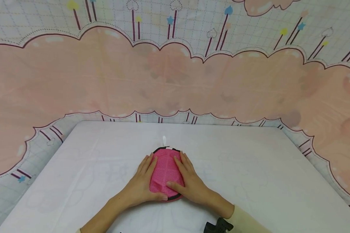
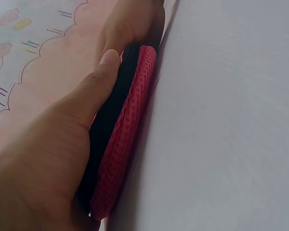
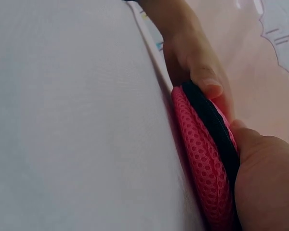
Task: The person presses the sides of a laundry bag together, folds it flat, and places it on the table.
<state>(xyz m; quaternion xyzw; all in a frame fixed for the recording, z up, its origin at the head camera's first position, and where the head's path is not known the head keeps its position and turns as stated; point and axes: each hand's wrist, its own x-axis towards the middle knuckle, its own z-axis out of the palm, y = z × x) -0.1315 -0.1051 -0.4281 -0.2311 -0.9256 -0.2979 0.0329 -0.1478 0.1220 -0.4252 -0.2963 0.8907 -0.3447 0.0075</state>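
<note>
A pink mesh pouch (image 1: 165, 168) with a rounded outline lies on the white table between both hands. Black zipper trim (image 2: 111, 120) runs round its side. My left hand (image 1: 141, 186) holds the pouch along its left edge, with the thumb at the near rim. From the other side, my right hand (image 1: 195, 186) grips the right edge, its thumb lying over the mesh top. In the right wrist view, the bulging mesh side (image 3: 202, 159) faces the camera. The undersides of the fingers are hidden.
A small white strip (image 1: 164, 140) stands out at the pouch's far end. The white table (image 1: 250, 171) stretches out around the hands. A black device (image 1: 218, 225) sits by the right wrist. Behind the table hangs a pink and white patterned cloth (image 1: 163, 81).
</note>
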